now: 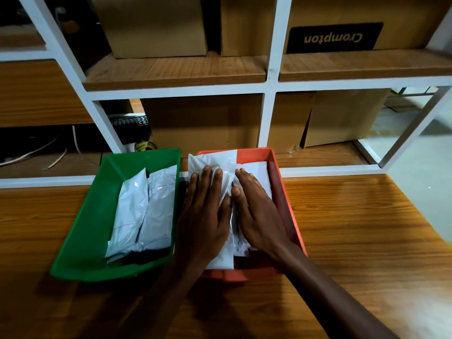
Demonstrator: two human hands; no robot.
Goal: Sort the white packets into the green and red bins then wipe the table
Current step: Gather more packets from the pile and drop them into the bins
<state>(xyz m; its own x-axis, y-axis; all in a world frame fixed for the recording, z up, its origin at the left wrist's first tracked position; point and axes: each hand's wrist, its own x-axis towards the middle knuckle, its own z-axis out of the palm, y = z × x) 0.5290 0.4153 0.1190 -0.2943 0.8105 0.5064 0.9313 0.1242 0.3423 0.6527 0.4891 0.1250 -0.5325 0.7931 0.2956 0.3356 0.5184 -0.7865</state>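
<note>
Two packets [144, 211] lie in the green bin [80, 231], while left hand [205, 216] and right hand [259, 214], fingers flat, press a packet [215, 160] overhanging the red bin [288, 206], so it may slide out.

In the middle of the frame, the left hand [204, 216] and the right hand [256, 211] pressed flat on a white packet [220, 162] in the red bin [288, 209]. Left of it, the green bin [85, 216] on the tabletop [367, 241] held other packets [144, 209].
</note>
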